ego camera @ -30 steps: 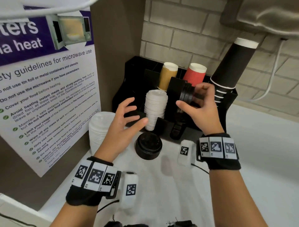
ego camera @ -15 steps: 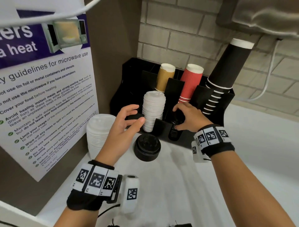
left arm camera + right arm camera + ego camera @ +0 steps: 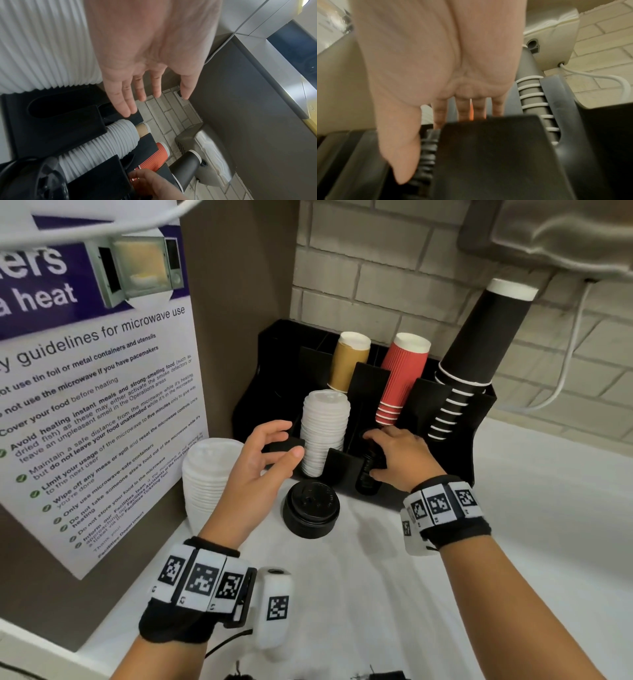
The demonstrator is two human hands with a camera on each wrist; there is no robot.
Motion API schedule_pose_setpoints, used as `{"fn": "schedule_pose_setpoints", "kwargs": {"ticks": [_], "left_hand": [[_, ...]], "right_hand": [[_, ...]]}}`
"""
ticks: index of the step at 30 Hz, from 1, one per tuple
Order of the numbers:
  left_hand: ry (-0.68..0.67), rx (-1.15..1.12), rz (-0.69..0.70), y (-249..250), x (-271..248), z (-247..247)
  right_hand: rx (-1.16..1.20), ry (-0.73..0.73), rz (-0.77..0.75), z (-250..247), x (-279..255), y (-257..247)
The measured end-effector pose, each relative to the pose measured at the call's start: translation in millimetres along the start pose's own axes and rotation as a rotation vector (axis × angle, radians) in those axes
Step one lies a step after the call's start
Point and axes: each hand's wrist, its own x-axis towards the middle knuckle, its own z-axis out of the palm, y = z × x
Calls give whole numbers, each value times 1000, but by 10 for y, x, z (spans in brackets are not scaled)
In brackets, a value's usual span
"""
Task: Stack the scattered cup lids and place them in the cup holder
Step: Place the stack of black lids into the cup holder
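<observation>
A black cup holder (image 3: 270, 392) stands against the brick wall. My right hand (image 3: 371, 455) reaches into its front middle slot and holds a stack of black lids (image 3: 366, 484) lying on its side there. The thumb lies along the lids (image 3: 428, 148) and the fingers (image 3: 464, 109) go over the far end. My left hand (image 3: 287, 440) hovers open, fingers spread (image 3: 145, 100), just left of the white lids (image 3: 323, 433) standing in the neighbouring slot. Another short stack of black lids (image 3: 311, 508) sits on the counter in front of the holder.
A tall stack of white lids (image 3: 209, 474) stands on the counter at the left beside a poster panel (image 3: 102, 405). Tan cups (image 3: 349, 361), red cups (image 3: 400, 378) and black cups (image 3: 479, 344) lean in the holder's back slots. A white cable (image 3: 568, 371) hangs at the right.
My right hand has brought the black lids down from in front of the red cups into the holder's front slot. My left hand has barely moved.
</observation>
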Motion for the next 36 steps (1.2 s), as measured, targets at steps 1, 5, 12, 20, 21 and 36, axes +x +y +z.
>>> {"fn": "schedule_pose_setpoints", "kwargs": {"ticks": [1, 5, 12, 20, 21, 36], "left_hand": [[3, 1, 3, 2, 1, -6], [14, -3, 16, 9, 19, -10], [-2, -16, 13, -2, 19, -4], [-7, -42, 34, 17, 29, -17], [-6, -45, 34, 22, 25, -16], [-269, -129, 17, -3, -61, 44]], "right_hand": [[35, 59, -2, -24, -35, -44], [399, 313, -181, -67, -203, -383], [331, -299, -162, 280, -195, -855], [290, -260, -104, 442, -124, -997], [297, -256, -105, 450, -119, -992], [1341, -27, -201, -205, -458, -688]]}}
